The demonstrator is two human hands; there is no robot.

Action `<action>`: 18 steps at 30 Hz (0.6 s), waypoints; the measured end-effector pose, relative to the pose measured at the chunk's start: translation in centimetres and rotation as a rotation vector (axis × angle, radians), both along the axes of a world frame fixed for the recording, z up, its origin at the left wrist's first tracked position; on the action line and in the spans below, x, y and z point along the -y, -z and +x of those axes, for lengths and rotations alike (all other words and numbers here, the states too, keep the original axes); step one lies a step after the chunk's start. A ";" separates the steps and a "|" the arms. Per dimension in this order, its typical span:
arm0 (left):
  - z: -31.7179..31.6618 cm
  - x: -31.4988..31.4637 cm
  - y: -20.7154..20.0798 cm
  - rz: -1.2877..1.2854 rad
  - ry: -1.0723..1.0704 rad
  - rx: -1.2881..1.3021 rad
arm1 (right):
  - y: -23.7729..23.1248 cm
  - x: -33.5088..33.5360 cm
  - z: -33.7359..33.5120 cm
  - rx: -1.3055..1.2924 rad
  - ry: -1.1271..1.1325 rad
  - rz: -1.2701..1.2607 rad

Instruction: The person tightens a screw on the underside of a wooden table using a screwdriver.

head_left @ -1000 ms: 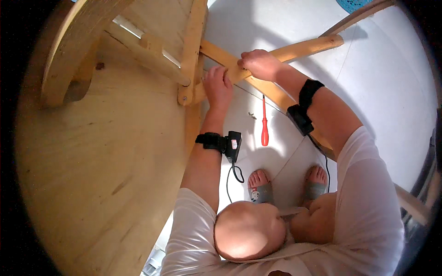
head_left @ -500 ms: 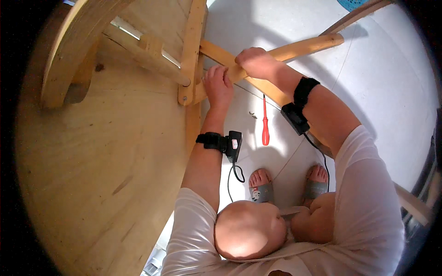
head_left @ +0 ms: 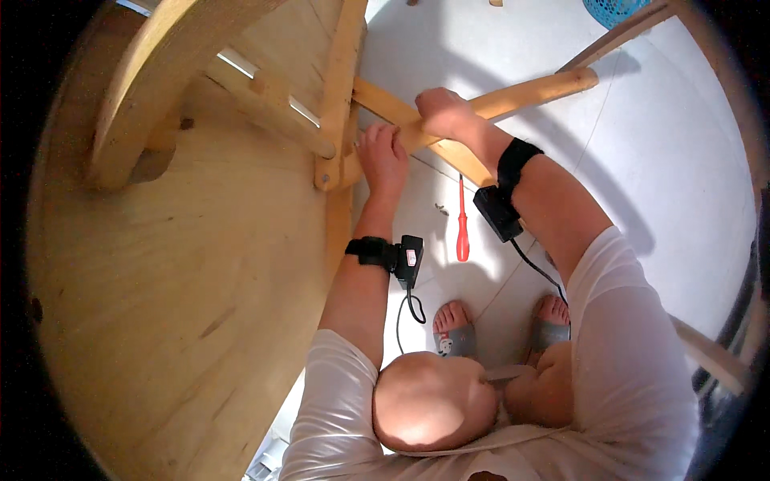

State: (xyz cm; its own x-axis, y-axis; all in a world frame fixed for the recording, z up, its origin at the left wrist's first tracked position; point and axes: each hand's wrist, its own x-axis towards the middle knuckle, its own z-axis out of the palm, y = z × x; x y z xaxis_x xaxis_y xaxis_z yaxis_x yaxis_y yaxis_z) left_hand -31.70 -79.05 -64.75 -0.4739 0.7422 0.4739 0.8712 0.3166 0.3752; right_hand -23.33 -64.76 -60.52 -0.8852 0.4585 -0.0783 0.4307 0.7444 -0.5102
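Note:
A large wooden piece of furniture with a broad flat panel (head_left: 241, 264) stands on its side at my left. Two slim wooden legs cross in front of me beside its frame. My left hand (head_left: 383, 160) is closed, its curled fingers against the lower end of the rising wooden leg (head_left: 537, 90), close to the frame's corner joint. At the crossing, my right hand (head_left: 445, 114) is closed over the same leg; its fingertips are hidden. The other crossing leg (head_left: 465, 159) slopes down beneath my right wrist. A red-handled screwdriver (head_left: 463, 232) lies on the floor below my hands.
Small metal bits, perhaps screws (head_left: 441, 209), lie left of the screwdriver on the tiled floor (head_left: 513, 272). A curved wooden armrest (head_left: 144, 88) rises at the upper left. A blue perforated basket (head_left: 613, 12) stands at the far right. Black cables hang from both wrist straps.
The whole view has shifted slightly, so the furniture and screwdriver sit a little lower. My right forearm has swung slightly left. Both hands stay at the crossed legs.

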 end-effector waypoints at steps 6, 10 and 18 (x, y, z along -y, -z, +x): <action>0.4 -0.1 -0.4 0.050 0.028 -0.006 | 1.3 -0.8 0.1 -0.108 -0.082 0.044; 0.3 -0.1 0.1 0.035 0.004 0.008 | 1.2 -0.7 0.7 -0.253 -0.123 0.092; 0.3 0.1 0.0 -0.031 -0.016 0.027 | -0.3 -1.3 1.2 -0.093 -0.202 -0.114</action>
State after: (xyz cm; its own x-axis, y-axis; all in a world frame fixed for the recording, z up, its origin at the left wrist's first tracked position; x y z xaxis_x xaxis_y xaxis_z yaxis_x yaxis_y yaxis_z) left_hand -31.43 -79.14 -64.75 -0.4981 0.7488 0.4372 0.8555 0.3423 0.3885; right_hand -22.17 -63.46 -60.25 -0.9637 0.2649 -0.0331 0.2266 0.7461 -0.6261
